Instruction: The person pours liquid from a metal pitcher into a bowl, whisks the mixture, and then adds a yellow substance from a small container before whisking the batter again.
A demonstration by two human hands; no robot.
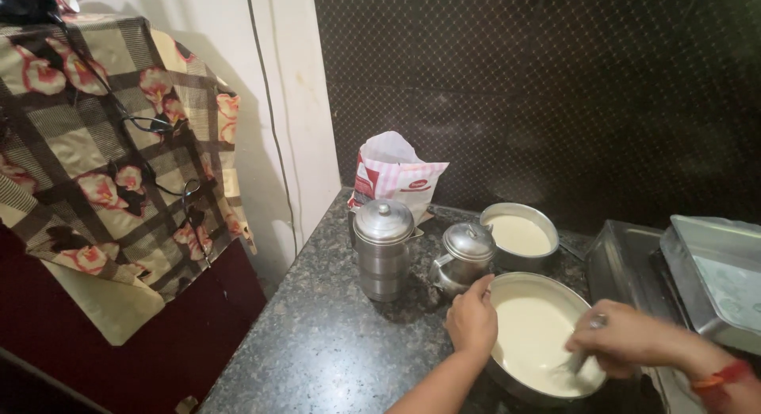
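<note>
A wide steel pan (515, 285) full of pale batter (533, 335) sits on the dark granite counter (333, 343). My left hand (472, 317) grips the pan's near-left rim. My right hand (622, 338) is closed around a metal spoon (585, 350) whose end dips into the batter on the pan's right side.
Behind the pan stand a smaller steel bowl of batter (520, 236), a lidded steel pot (466, 257) and a tall steel canister (382, 247). A red-and-white bag (395, 173) leans at the back. A steel tray (709, 275) lies to the right, a patterned cloth (119, 160) to the left.
</note>
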